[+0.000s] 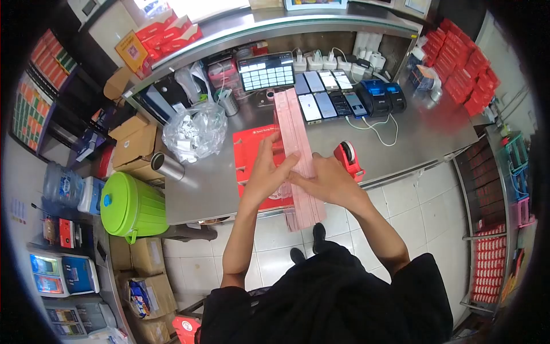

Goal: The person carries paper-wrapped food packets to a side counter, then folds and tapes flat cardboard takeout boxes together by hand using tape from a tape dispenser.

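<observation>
A long pink bundle of flat strips (301, 132) lies over the metal counter, its near end jutting past the front edge. My left hand (266, 175) rests against its left side, thumb on top and fingers apart. From the right, my right hand (333, 180) is closed on the bundle near its middle, thumb across it. Both thumbs almost meet. Beneath the bundle and my left hand is a flat red printed sheet or bag (245, 150). Just right of my right hand stands a red tape dispenser (350, 163).
Several phones (326, 106) and two blue-black card devices (375, 97) sit behind, near a tablet (266, 71). A clear plastic bag (195, 132), a metal cup (167, 166) and a green bin (133, 205) are at left.
</observation>
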`<state>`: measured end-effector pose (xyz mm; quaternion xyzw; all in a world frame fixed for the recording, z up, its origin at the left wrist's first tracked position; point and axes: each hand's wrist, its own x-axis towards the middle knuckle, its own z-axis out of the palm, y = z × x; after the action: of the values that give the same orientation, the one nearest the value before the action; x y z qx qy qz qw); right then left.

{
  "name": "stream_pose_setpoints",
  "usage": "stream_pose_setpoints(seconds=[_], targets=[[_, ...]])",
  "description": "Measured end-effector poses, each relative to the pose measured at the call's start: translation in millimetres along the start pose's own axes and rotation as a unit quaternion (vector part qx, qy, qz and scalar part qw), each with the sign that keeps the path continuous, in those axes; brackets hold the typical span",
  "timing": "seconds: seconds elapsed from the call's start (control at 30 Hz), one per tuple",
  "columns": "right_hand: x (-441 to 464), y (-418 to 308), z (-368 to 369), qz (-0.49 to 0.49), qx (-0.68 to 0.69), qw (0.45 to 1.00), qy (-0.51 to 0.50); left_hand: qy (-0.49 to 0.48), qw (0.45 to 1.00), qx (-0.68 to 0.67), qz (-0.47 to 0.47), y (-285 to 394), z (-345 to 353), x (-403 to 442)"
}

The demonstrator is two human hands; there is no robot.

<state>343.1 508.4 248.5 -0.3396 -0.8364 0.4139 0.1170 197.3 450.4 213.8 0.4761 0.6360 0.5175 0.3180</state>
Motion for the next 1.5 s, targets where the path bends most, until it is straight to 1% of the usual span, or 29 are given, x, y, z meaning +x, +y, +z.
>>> stream_pose_setpoints(seconds=[0.03, 0.13, 0.23, 0.27, 0.33, 0.37, 0.43, 0.47, 0.5, 0.53, 0.57, 0.6, 0.63, 0.67, 0.7, 0.77, 0.87, 0.97, 1.0, 1.07, 1.17, 1.2, 1.23, 1.27, 1.3, 1.4, 1.43, 1.47, 1.5], targets=[[-1, 0, -3, -0.003, 0.019, 1.0, -0.019, 0.001, 1.0, -0.006, 0.002, 2, 2, -1], [-3, 4, -9, 0.032, 0.035, 0.998, -0.047, 0.002, 1.0, -0.019, 0.003, 6, 2, -1], [-2, 16, -7, 0.034, 0.1, 0.991, -0.087, 0.004, 1.0, -0.025, 0.01, 3, 1, 0], [-1, 18, -5, 0.049, 0.147, 0.984, -0.089, 0.005, 1.0, -0.027, 0.014, 2, -1, -1], [1, 19, -2, 0.078, 0.238, 0.963, -0.096, 0.017, 0.998, 0.066, 0.013, 9, -7, -1], [3, 21, 0, 0.067, 0.245, 0.961, -0.112, 0.023, 0.993, 0.111, 0.012, 14, -11, 0], [6, 26, 4, 0.044, 0.259, 0.954, -0.146, -0.002, 0.979, 0.202, 0.035, 26, -20, -1], [13, 28, -1, -0.024, 0.163, 0.969, -0.184, -0.014, 0.968, 0.248, 0.044, 28, -25, -2], [27, 31, -14, -0.094, 0.067, 0.969, -0.219, -0.022, 0.962, 0.27, 0.035, 27, -29, -4], [41, 28, -24, -0.166, -0.03, 0.954, -0.247, -0.029, 0.955, 0.293, 0.028, 26, -34, -5], [48, 13, -33, -0.177, -0.133, 0.958, -0.182, -0.034, 0.948, 0.316, 0.022, 26, -38, -4], [56, -3, -38, -0.185, -0.232, 0.948, -0.115, -0.03, 0.946, 0.324, 0.006, 27, -39, -5], [72, -8, -35, -0.288, -0.306, 0.907, -0.041, -0.026, 0.943, 0.332, -0.009, 29, -39, -5], [89, -11, -30, -0.383, -0.368, 0.846, 0.036, -0.023, 0.94, 0.34, -0.026, 31, -39, -6], [108, -13, -25, -0.433, -0.403, 0.806, 0.01, -0.01, 0.938, 0.346, -0.014, 30, -37, -7], [143, -18, -15, -0.527, -0.467, 0.709, -0.034, 0.019, 0.934, 0.358, 0.011, 26, -35, -6], [173, -42, -10, -0.534, -0.522, 0.636, -0.194, 0.029, 0.943, 0.319, -0.09, 58, -28, -25], [183, -50, -10, -0.52, -0.513, 0.628, -0.266, 0.046, 0.945, 0.318, -0.065, 59, -12, -47], [183, -51, -11, -0.514, -0.51, 0.625, -0.293, 0.038, 0.939, 0.325, -0.11, 61, -13, -47], [184, -52, -19, -0.535, -0.483, 0.623, -0.304, 0.02, 0.921, 0.336, -0.196, 65, -23, -44], [188, -53, -41, -0.561, -0.447, 0.634, -0.288, 0.043, 0.915, 0.375, -0.139, 59, -47, -45], [187, -52, -49, -0.565, -0.433, 0.644, -0.281, 0.049, 0.919, 0.382, -0.09, 61, -56, -40], [186, -56, -57, -0.54, -0.436, 0.666, -0.273, 0.052, 0.92, 0.386, -0.039, 64, -63, -33], [188, -60, -67, -0.511, -0.441, 0.689, -0.264, 0.039, 0.922, 0.377, -0.08, 76, -67, -24], [193, -56, -75, -0.509, -0.43, 0.706, -0.24, 0.025, 0.922, 0.368, -0.118, 88, -69, -14], [195, -36, -90, -0.552, -0.336, 0.75, -0.138, 0.06, 0.917, 0.393, -0.044, 94, -67, 0], [185, -25, -88, -0.555, -0.32, 0.762, -0.094, 0.049, 0.914, 0.395, -0.079, 94, -62, 1], [171, -9, -82, -0.544, -0.311, 0.778, -0.042, 0.067, 0.901, 0.429, -0.017, 83, -55, -2], [154, 13, -67, -0.531, -0.301, 0.792, 0.008, 0.084, 0.883, 0.459, 0.044, 55, -45, -13]])
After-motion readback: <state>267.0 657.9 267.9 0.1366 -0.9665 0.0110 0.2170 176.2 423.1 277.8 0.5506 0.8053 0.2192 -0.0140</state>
